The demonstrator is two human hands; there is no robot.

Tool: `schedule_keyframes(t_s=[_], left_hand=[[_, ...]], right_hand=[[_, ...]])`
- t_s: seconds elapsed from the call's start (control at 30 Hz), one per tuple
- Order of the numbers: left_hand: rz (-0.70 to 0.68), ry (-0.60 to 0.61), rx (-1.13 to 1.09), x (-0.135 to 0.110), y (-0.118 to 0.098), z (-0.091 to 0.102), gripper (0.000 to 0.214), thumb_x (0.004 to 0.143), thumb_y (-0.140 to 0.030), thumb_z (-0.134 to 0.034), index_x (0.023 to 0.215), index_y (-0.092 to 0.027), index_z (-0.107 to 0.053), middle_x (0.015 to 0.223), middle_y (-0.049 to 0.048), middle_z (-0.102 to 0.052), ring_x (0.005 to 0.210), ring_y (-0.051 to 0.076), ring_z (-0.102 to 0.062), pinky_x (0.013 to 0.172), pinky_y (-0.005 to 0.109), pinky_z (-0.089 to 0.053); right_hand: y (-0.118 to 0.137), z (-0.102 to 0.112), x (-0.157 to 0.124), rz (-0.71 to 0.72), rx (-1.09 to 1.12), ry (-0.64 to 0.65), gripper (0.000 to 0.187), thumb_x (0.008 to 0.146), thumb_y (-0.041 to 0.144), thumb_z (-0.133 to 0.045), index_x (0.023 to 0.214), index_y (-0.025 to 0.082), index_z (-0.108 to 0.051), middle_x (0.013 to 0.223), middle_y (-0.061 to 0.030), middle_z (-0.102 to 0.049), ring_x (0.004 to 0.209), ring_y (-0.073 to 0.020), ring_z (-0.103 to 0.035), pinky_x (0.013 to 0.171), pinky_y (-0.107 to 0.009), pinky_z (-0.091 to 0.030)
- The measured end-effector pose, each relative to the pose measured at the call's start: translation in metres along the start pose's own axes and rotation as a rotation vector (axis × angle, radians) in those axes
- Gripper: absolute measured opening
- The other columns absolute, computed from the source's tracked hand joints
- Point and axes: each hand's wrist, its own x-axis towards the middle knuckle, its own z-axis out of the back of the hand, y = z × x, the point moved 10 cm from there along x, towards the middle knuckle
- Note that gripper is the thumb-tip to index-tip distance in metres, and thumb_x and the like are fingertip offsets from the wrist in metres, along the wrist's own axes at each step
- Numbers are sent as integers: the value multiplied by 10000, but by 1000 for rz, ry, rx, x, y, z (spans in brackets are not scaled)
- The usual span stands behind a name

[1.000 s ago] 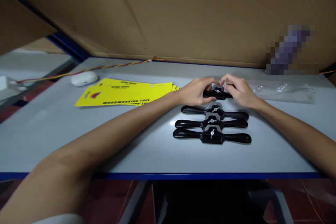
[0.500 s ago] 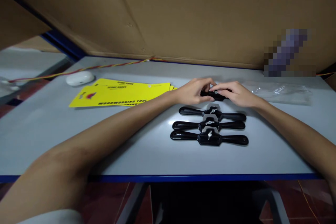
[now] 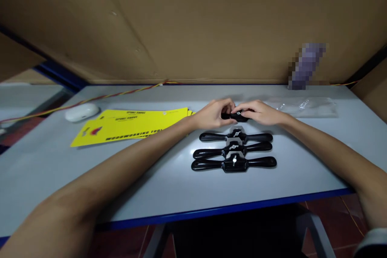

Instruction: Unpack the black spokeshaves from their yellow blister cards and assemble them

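Note:
My left hand (image 3: 213,113) and my right hand (image 3: 261,112) are closed on one black spokeshave (image 3: 239,117) at the back of the row. Its ends are covered by my fingers; the middle with a silver screw shows between them. In front of it lie three more: an upper spokeshave (image 3: 255,138), a middle spokeshave (image 3: 208,153) and a front spokeshave (image 3: 236,165). Each has two black handles, a grey blade and a silver wing screw. Left of my left hand, yellow cards (image 3: 127,127) printed "Spoke Shave" and "Woodworking Tool" lie overlapping.
A white rounded case (image 3: 81,112) sits left of the cards. Clear plastic bags (image 3: 305,107) lie behind my right forearm. A twisted red and yellow wire (image 3: 121,93) runs along the back left. Cardboard (image 3: 193,28) stands behind the table, with a pixelated purple object (image 3: 306,66) against it.
The view has shifted and tilted slightly. Both hands stay on the back spokeshave, and the three spokeshaves in front keep their order on the table.

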Motion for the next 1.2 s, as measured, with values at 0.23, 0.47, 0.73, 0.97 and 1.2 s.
schedule_keyframes(t_s=[0.23,0.47,0.73,0.97,1.2], left_hand=[[13,-7,-2,2,1,0,356,781,-468,-743,894,-185,-559,705,-41,-520,622,119,-449,621,267,-356],[-21,-12,50,1,-2,-1,318,808,-445,-712,883,-192,-534,735,-25,-526,637,128,-448,625,275,-345],[-74,-12,62,0,-8,-1,278,855,-443,-670,894,-199,-543,753,-13,-539,650,138,-463,634,277,-359],[-74,6,83,0,-10,-2,284,874,-462,-644,908,-199,-540,774,-1,-534,680,152,-467,651,292,-369],[-42,17,59,-1,-7,-2,465,862,-481,-666,1187,-183,-519,762,-40,-513,648,147,-483,639,276,-377]], right_hand=[[-8,1,-1,-28,-45,62,316,998,375,-504,1243,257,-664,754,15,-528,685,-166,-439,705,-328,-367],[-13,2,-3,-62,7,-41,216,962,362,-574,1125,238,-642,720,31,-476,665,-160,-416,683,-325,-343],[-7,3,-4,-36,-117,-76,197,986,358,-553,1123,227,-603,701,43,-482,650,-153,-440,674,-315,-345],[-1,0,-6,-27,-198,-59,213,1011,377,-497,1160,246,-573,839,-37,-661,735,-207,-563,724,-357,-415],[1,-4,-8,-56,-243,-63,232,1003,356,-466,1180,233,-550,1077,-105,-724,881,-240,-647,798,-372,-450]])
